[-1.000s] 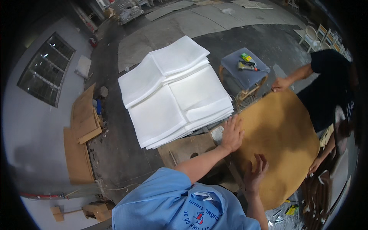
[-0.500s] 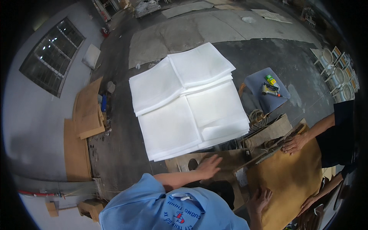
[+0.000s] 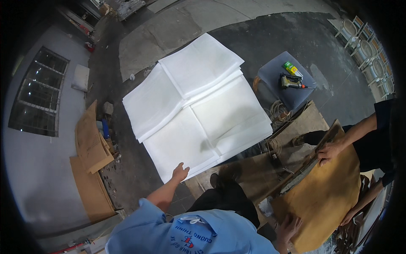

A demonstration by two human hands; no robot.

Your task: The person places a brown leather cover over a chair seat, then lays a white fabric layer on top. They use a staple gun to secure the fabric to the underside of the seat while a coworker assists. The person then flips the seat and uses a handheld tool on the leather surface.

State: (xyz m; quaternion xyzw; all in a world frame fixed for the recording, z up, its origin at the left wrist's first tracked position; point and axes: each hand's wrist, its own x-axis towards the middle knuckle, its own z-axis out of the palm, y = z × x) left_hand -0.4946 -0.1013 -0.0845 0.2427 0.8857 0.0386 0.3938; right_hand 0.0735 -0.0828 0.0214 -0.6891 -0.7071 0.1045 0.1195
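Observation:
My left hand (image 3: 181, 172) reaches to the near edge of the white padding sheets (image 3: 169, 139), its index finger stretched out and thumb apart, with nothing held. The soft-looking sheets lie in several stacks side by side. At the lower right, my right hand (image 3: 289, 227) has its curled fingers on the near-left edge of a mustard-brown, leather-like sheet (image 3: 321, 192). Its palm side is hidden. A co-worker in dark clothes has one hand (image 3: 330, 151) on the far edge of this sheet and the other hand (image 3: 349, 216) at its right side.
Right of the stacks, a grey-covered stool (image 3: 275, 70) bears a staple gun (image 3: 292, 81) and a green-and-yellow box (image 3: 292, 68). A coiled hose (image 3: 278, 111) lies below it. Cardboard sheets (image 3: 91, 144) lean at left. Chair frames (image 3: 366, 51) stand far right.
My left hand has moved left to the white stack's near edge. My right hand stays on the brown sheet. The view has turned, and the co-worker's upper hand remains at that sheet's edge.

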